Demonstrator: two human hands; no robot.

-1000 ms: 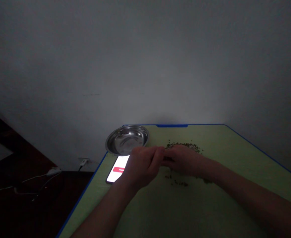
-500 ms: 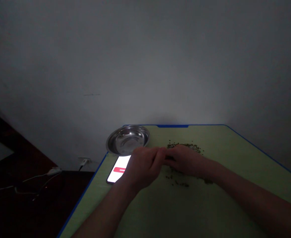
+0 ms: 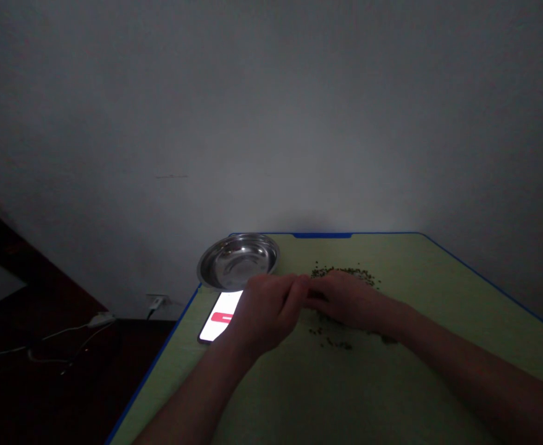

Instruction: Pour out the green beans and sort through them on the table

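Both my hands meet over a scatter of small dark green beans (image 3: 345,272) on a green table (image 3: 391,383). My left hand (image 3: 266,312) is curled, fingertips touching my right hand. My right hand (image 3: 345,300) rests on the beans, knuckles up and fingers bent under; what they pinch is hidden in the dim light. More beans (image 3: 333,341) lie just in front of my right wrist. A round steel dish (image 3: 238,261) stands at the table's far left corner, beyond my left hand.
A lit phone (image 3: 219,316) with a white screen and red bar lies at the table's left edge, partly under my left hand. The table has a blue rim (image 3: 153,371). White cables and a plug (image 3: 99,319) lie on the dark floor to the left. A plain wall stands behind.
Almost nothing has changed. Both hands stay together over the beans, with only slight finger shifts.
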